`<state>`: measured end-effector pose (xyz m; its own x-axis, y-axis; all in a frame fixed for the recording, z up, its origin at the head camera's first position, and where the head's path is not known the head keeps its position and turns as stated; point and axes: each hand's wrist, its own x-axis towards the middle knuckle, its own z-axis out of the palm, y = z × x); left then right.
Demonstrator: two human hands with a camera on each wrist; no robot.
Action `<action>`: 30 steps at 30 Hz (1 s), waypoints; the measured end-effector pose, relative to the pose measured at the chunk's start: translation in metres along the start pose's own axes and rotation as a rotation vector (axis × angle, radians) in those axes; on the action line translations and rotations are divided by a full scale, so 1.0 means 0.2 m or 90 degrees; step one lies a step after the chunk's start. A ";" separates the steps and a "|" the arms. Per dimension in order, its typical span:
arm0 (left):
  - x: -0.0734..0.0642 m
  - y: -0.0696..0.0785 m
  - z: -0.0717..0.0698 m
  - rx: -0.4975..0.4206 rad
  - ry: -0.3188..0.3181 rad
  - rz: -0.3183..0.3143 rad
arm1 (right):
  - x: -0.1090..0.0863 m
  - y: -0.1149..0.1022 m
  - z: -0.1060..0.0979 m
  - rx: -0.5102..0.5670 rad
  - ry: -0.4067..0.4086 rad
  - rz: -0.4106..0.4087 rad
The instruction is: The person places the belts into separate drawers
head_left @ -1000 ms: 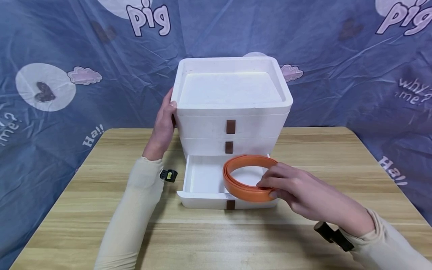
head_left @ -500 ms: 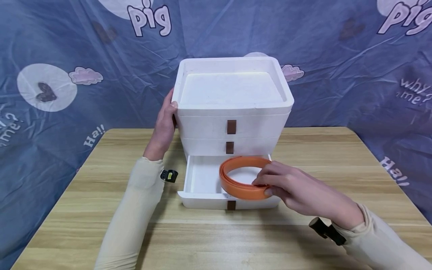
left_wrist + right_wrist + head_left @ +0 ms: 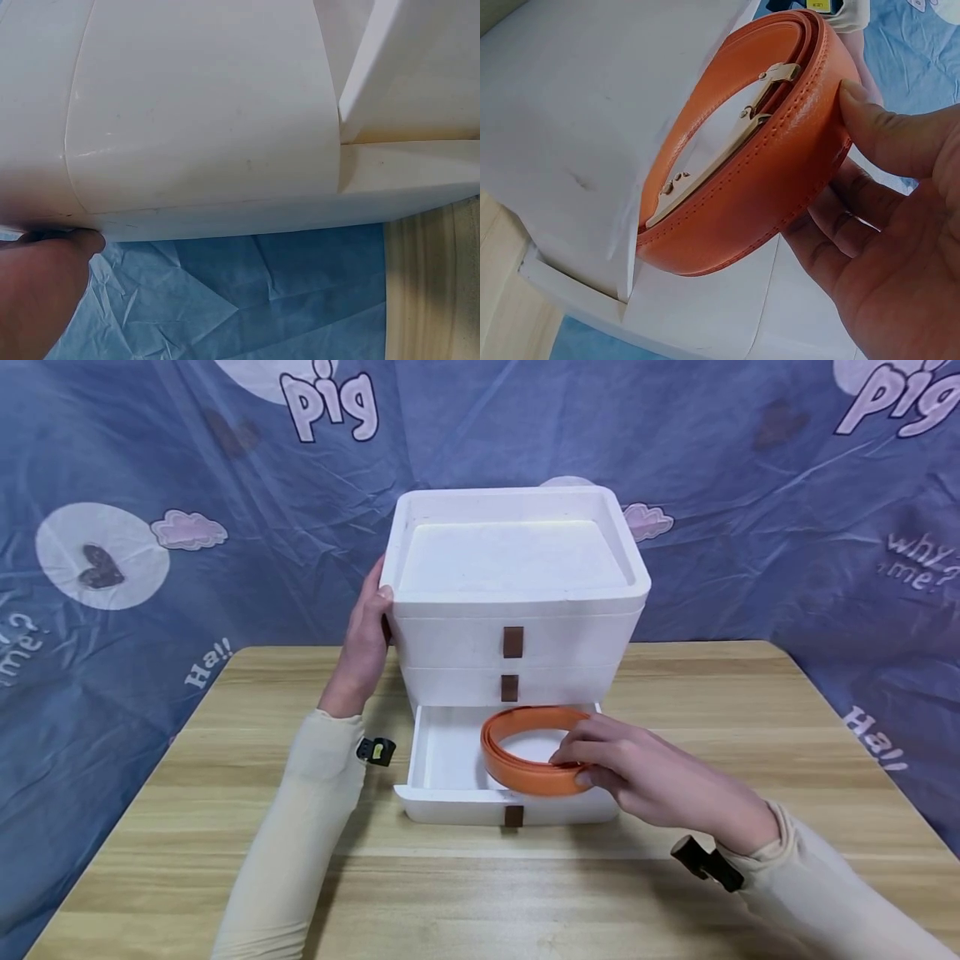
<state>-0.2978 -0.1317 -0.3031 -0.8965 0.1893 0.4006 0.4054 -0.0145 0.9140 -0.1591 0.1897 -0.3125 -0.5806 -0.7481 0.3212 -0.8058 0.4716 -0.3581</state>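
An orange leather belt (image 3: 536, 779), rolled into a coil, is pinched at its right side between the thumb and fingers of my right hand (image 3: 645, 772). Gold-coloured buckle metal (image 3: 712, 161) shows inside the coil in the right wrist view. The belt is above the pulled-out bottom drawer (image 3: 453, 807) of a white drawer unit (image 3: 450, 643); whether it touches the drawer floor I cannot tell. My left hand (image 3: 363, 643) rests against the unit's left side, thumb by the front corner; its other fingers are partly hidden. In the left wrist view the thumb (image 3: 79, 241) touches the white wall.
Two upper drawers with brown pull tabs (image 3: 513, 642) are closed above the bottom one. A shallow tray (image 3: 517, 560) forms the unit's top. Beneath is a wooden table (image 3: 480, 893), and a blue printed cloth (image 3: 480, 422) hangs behind.
My right hand has carried the coiled belt to the left, farther over the open drawer. The left hand and the drawer unit have stayed where they were.
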 end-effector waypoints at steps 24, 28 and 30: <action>0.01 0.00 0.00 -0.005 0.000 0.016 | 0.04 0.05 0.08 -0.020 -0.037 0.034; 0.01 0.00 0.00 -0.002 0.001 0.013 | 0.05 0.05 0.09 -0.026 -0.032 0.034; 0.01 -0.01 0.00 -0.002 0.003 0.012 | 0.05 0.06 0.10 -0.027 -0.027 0.033</action>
<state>-0.3002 -0.1321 -0.3031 -0.8898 0.1843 0.4175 0.4211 -0.0215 0.9068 -0.1722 0.1780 -0.3304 -0.6171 -0.7410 0.2649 -0.7794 0.5292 -0.3355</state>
